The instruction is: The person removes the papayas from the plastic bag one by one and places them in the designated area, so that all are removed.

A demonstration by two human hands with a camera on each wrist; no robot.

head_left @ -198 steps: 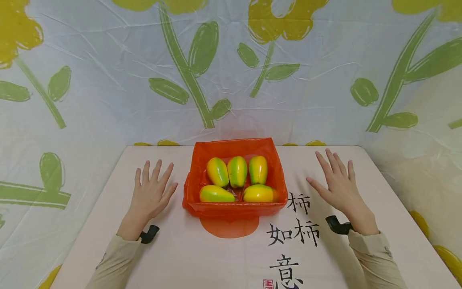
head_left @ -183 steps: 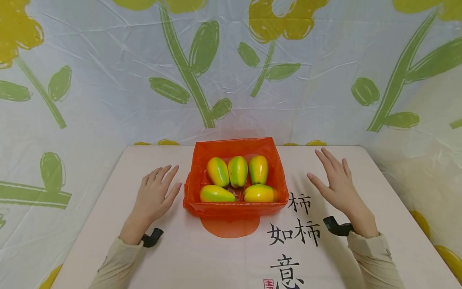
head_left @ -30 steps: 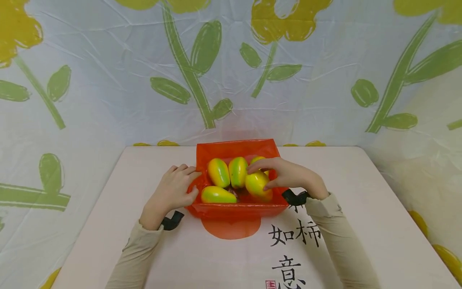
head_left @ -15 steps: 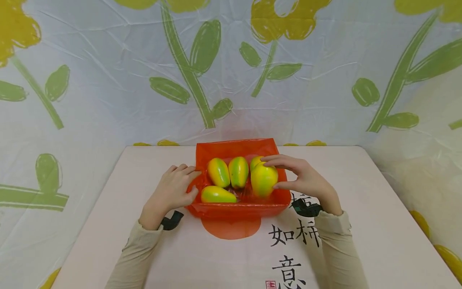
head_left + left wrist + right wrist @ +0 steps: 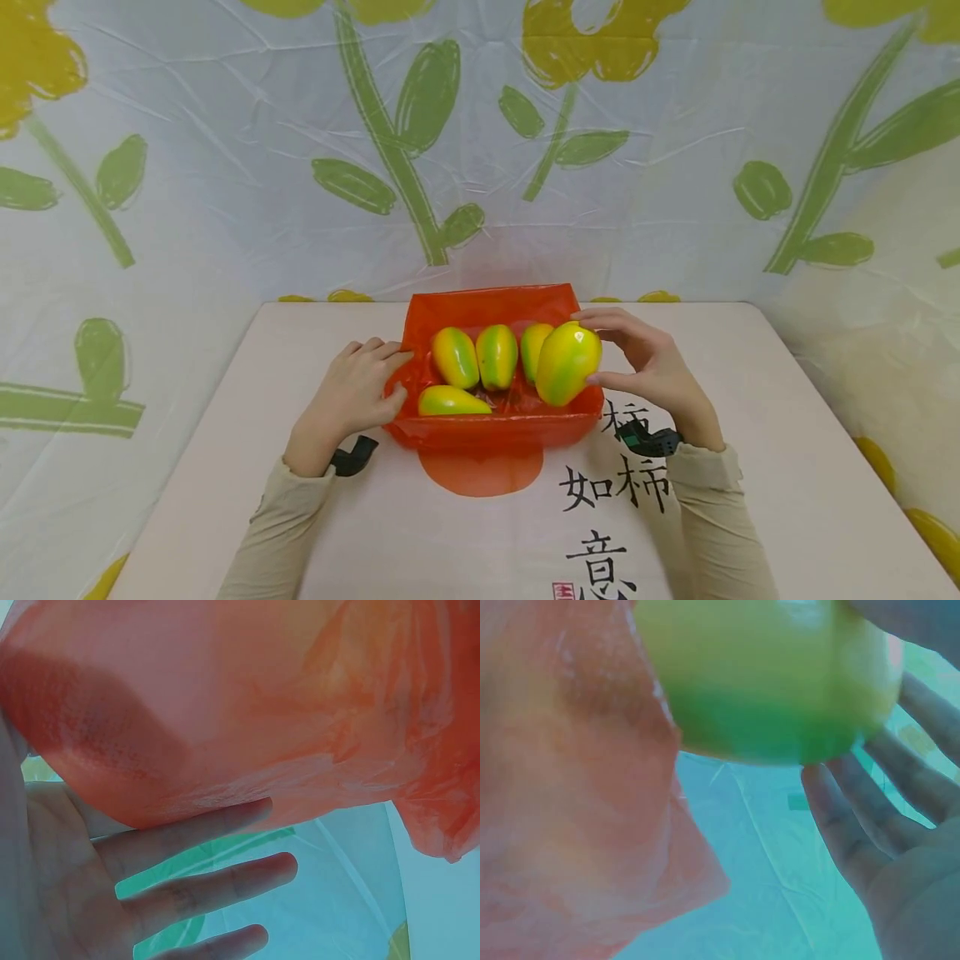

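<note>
A red plastic bag (image 5: 465, 432), open-topped like a box, stands at the table's far middle. Inside lie several yellow-green mangoes, three in the back row, such as the middle mango (image 5: 497, 357), and a front-left mango (image 5: 453, 401). My right hand (image 5: 656, 371) holds another mango (image 5: 570, 362) between thumb and fingers, above the bag's right side; it partly covers the back-right one. In the right wrist view that mango (image 5: 772, 682) shows beside the bag's wall. My left hand (image 5: 352, 396) rests against the bag's left side, its visible fingers (image 5: 217, 881) straight; the index finger is partly hidden.
The table (image 5: 450, 550) bears a pale cloth with printed black characters (image 5: 600, 554) in front of the bag. A flower-patterned sheet (image 5: 637, 208) hangs behind and at both sides. Each wrist wears a black camera, such as the left one (image 5: 354, 457).
Both hands have come in from the table's sides to the bag. In the last second the right hand lifts the front-right mango up and to the right. The left hand barely moves.
</note>
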